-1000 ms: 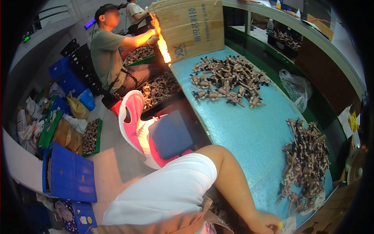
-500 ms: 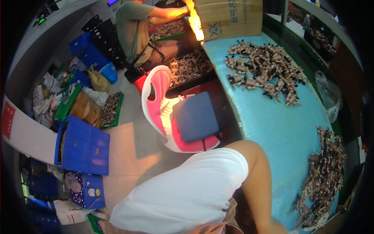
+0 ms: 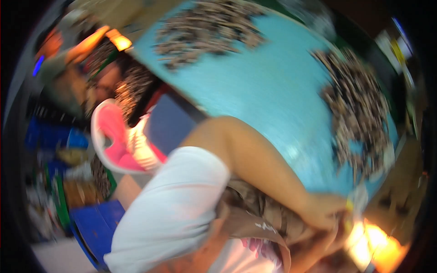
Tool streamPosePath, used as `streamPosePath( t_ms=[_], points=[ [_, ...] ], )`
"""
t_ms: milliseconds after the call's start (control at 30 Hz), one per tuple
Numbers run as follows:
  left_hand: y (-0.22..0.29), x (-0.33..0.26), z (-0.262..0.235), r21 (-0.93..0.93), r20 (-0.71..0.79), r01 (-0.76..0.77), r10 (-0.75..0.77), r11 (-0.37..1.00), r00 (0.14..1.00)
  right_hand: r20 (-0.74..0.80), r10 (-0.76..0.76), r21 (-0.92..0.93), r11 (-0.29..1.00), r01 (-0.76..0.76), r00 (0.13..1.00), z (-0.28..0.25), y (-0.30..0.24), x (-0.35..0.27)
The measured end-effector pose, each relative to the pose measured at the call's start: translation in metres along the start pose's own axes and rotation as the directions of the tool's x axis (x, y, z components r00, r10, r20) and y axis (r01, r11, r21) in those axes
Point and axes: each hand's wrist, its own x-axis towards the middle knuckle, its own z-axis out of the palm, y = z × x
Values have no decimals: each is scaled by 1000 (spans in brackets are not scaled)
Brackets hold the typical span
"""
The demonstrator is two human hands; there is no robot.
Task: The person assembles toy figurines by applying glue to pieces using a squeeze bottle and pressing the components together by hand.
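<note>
My left arm, in a white sleeve, bends across the picture and ends in my left hand [image 3: 324,212] beside the blue tabletop's near right corner. Its blurred fingers look curled in, at a small yellowish thing [image 3: 349,205] whose kind I cannot make out. Just below, my right hand [image 3: 334,239] meets the left one; blur and the left hand hide its fingers. A heap of small brown, pink and black pieces [image 3: 359,109] lies on the blue table [image 3: 268,109] beyond my hands. Another heap of such pieces [image 3: 205,32] lies at its far end.
A pink and white chair [image 3: 109,136] with a dark blue cushion [image 3: 170,120] stands left of the table. At the far left, a person [image 3: 68,75] sits beside trays of pieces. Blue bins [image 3: 98,227] stand at lower left. Bright light falls at lower right [image 3: 375,245].
The view has swung to the right, so the chair and table now appear farther left. My left hand, before at the lower edge, now shows together with my right hand.
</note>
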Motion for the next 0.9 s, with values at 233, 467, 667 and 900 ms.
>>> streamPosePath(
  t_ms=[233,467,667,900],
  points=[
    [-4,11,-18,13,134,-291,287,956,948,59,-69,0,998,69,996,8,-26,10],
    [1,15,-29,-9,251,-337,328,941,911,97,-138,-99,984,147,986,9,-36,11],
    [9,12,-29,46,300,-286,260,957,918,98,-7,-100,995,17,995,13,-48,10],
    [4,5,-25,18,273,-61,54,998,961,80,-19,-153,988,31,997,12,-42,13]
  ],
)
